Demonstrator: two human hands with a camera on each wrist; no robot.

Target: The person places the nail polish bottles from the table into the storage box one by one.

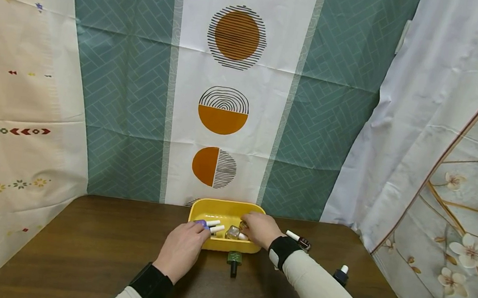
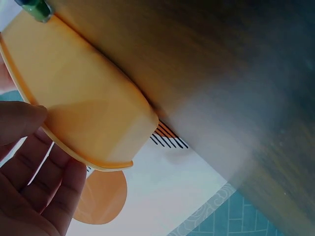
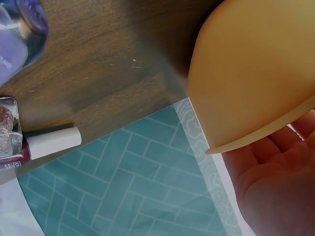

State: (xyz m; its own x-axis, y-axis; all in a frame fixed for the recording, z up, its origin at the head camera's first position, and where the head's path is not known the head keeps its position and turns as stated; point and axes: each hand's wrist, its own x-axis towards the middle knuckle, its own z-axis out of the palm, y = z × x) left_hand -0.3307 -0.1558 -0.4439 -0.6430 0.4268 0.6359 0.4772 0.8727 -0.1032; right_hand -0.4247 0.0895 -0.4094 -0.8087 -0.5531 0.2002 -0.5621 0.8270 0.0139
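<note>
Inside the yellow basket, which stands near the far edge of the table, lies a clear bottle, its long axis roughly crosswise and its white cap pointing right. The governing relation, by judgement, is its place between the two hands: the right hand is nearer, bent over the rim with fingertips just beside the cap. At the near left corner, the left hand meets the purple bottles, whose white caps point inward. Whether either grip is clamped on a bottle cannot be told, as the contact is hidden. The head view alone shows the contents; both wrist views show the outer wall. The left wrist view adds a thumb overlapping the rim, apart from the lower fingers; the right adds a glittery bottle on the table.
</note>
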